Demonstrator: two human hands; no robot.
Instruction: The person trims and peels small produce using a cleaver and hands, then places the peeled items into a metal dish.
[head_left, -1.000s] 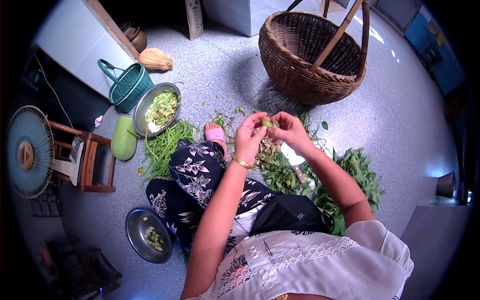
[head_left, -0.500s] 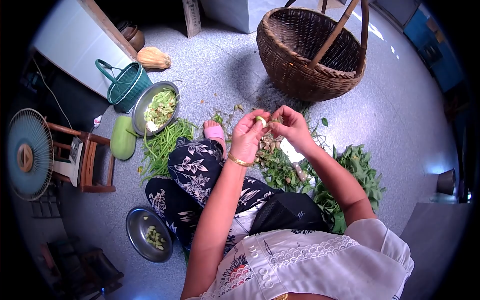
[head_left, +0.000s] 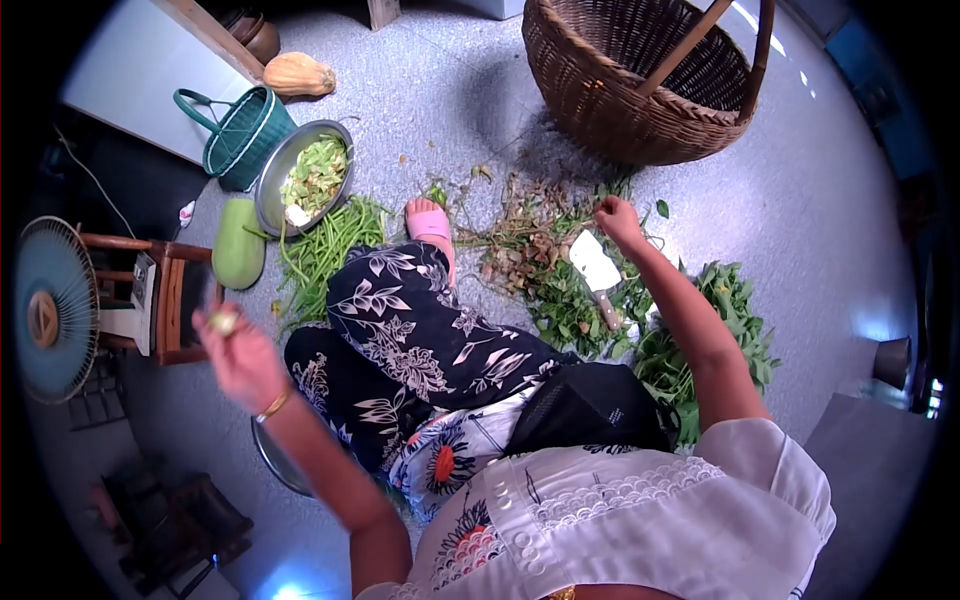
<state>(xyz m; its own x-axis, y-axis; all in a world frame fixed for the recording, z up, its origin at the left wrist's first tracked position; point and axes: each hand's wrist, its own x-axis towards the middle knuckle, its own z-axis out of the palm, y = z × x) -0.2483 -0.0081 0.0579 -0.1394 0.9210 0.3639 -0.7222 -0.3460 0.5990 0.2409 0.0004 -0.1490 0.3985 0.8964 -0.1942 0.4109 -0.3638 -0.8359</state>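
My left hand (head_left: 243,362), slightly blurred, is out at the left and pinches a small pale green vegetable piece (head_left: 224,321) in its fingertips. Below that arm, only the rim of a metal bowl (head_left: 268,455) shows; the forearm covers the rest. My right hand (head_left: 619,220) is closed above the pile of leaves and trimmings (head_left: 535,235); whether anything is in its fingers is hidden. Just under it lies a cleaver (head_left: 595,262) with a wooden handle, on the cut greens. Leafy stems (head_left: 715,320) are heaped beside my right forearm.
A big wicker basket (head_left: 630,110) stands ahead. At the left are a metal bowl of chopped greens (head_left: 318,175), a green basket (head_left: 245,135), a pumpkin (head_left: 299,75), a pale gourd (head_left: 238,243), long green stems (head_left: 325,255), a wooden stool (head_left: 185,300) and a fan (head_left: 55,310).
My hands have parted. The left one swung far left and back with the pale green piece, while the right moved a little to the right. The view has shifted slightly.
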